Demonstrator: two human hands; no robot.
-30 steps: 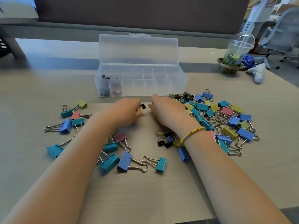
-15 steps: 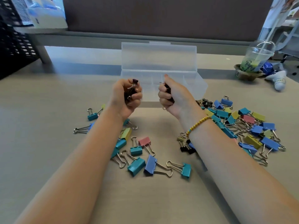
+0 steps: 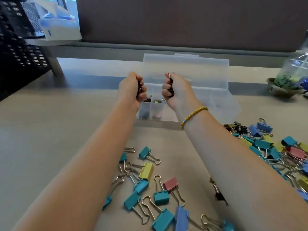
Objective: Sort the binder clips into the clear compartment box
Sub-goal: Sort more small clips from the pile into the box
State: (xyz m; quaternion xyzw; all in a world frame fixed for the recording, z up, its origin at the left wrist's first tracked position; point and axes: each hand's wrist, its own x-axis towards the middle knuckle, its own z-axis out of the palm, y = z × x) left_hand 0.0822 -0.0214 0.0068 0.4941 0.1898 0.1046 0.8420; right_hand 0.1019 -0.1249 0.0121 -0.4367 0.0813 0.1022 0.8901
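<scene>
Since half a second ago we are carrying both fists farther forward and up, so that they are now hovering over the left end of the clear compartment box (image 3: 215, 104) rather than in front of it.

Our fingers are curling tight on both sides. The left hand (image 3: 131, 88) is clenching a small clutch of black binder clips (image 3: 139, 87), dark bodies and a glint of wire showing between the knuckles. The right hand (image 3: 176, 90) is gripping another bunch of black clips (image 3: 170, 90), one wire loop sticking up above the fist and another hanging out below it. A yellow bead bracelet (image 3: 194, 115) is sitting on the right wrist.

The box is standing on the table (image 3: 50, 130) with its lid (image 3: 186, 69) open and upright behind it — translucent, frosted, divided into small cells. The two leftmost front cells between our hands are already holding small dark clips; what the further cells contain we cannot tell.

Outward, loose coloured binder clips (image 3: 160, 195) — teal, blue, yellow, pink — are lying between our forearms, and a larger heap (image 3: 270, 147) is spreading to the right of the right arm. The table's left side is lying bare, bounded by a black mesh rack (image 3: 16, 47). A plastic cup (image 3: 293, 72) is standing at the far right edge.
</scene>
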